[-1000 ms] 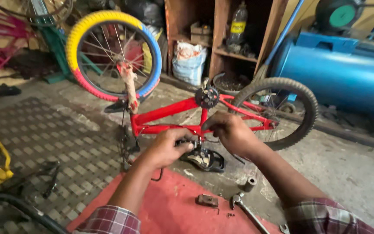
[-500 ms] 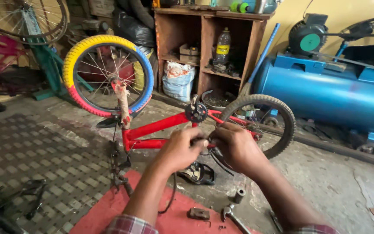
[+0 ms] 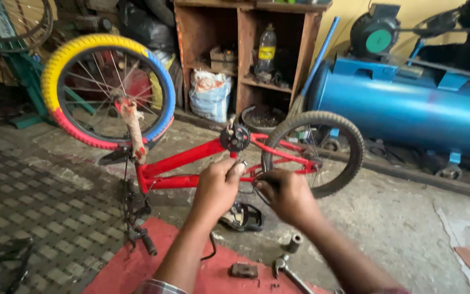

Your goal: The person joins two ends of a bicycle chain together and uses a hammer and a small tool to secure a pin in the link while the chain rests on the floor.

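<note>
Upside-down small red steel bicycle frame (image 3: 191, 158) on the workshop floor, seen from above. At ten o'clock, the front wheel with yellow, red and blue tyre (image 3: 107, 90) stands raised. At centre, the left hand (image 3: 218, 185) pinches a small metal part, possibly a ring or nut, its grip closed on that piece just below the black toothed crank hub (image 3: 236, 137). The right hand (image 3: 284, 196), at four o'clock of the hub, is curled shut around a dark thin part; what it is cannot be told. The hub looks bare of cranks, so stripping appears partly done; wheels remain fitted. At two o'clock, the grey-tyred rear wheel (image 3: 314, 152). A metal spanner (image 3: 286, 269) lies at six o'clock on the red mat (image 3: 137, 267). The blue compressor tank (image 3: 409, 109) bounds the right; open floor lies leftward.
</note>
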